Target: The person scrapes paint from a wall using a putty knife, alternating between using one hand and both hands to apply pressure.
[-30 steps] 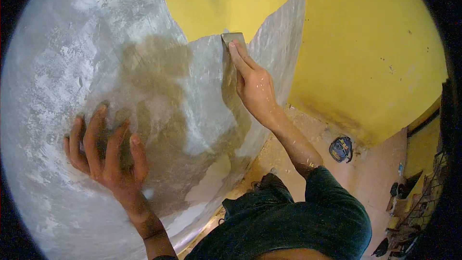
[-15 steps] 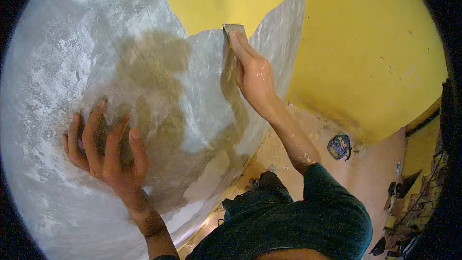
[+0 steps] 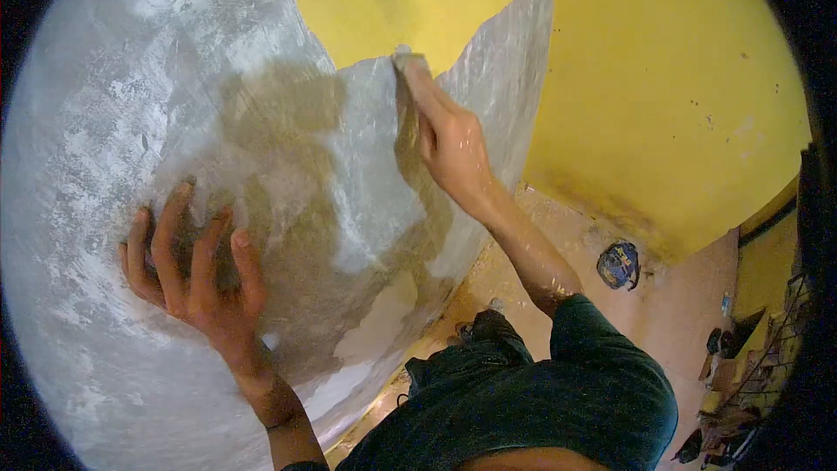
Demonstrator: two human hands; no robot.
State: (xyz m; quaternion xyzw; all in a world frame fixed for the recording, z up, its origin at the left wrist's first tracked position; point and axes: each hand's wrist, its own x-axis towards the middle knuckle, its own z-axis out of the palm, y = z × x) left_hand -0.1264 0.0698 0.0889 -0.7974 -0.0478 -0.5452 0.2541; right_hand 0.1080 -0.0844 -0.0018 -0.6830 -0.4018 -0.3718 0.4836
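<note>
My right hand (image 3: pixel 453 144) grips a putty knife (image 3: pixel 409 60), with its blade at the edge where grey bare wall meets yellow paint (image 3: pixel 375 4). White flecks dot the back of this hand and the forearm. Against the grey wall (image 3: pixel 96 157) at the left, my left hand (image 3: pixel 196 270) is spread with fingers apart, holding nothing. Whitish scuffed patches and brownish shadows cover the grey surface around both hands.
A second yellow wall (image 3: pixel 671 105) meets the worked wall at a corner on the right. On the floor (image 3: pixel 558 218) lies a blue, bag-like item (image 3: pixel 618 265). Shoes and assorted things sit around a rack (image 3: pixel 767 358) at the far right.
My right hand and the putty knife have shifted slightly left and down along the paint edge. My left hand stays on the wall in about the same place.
</note>
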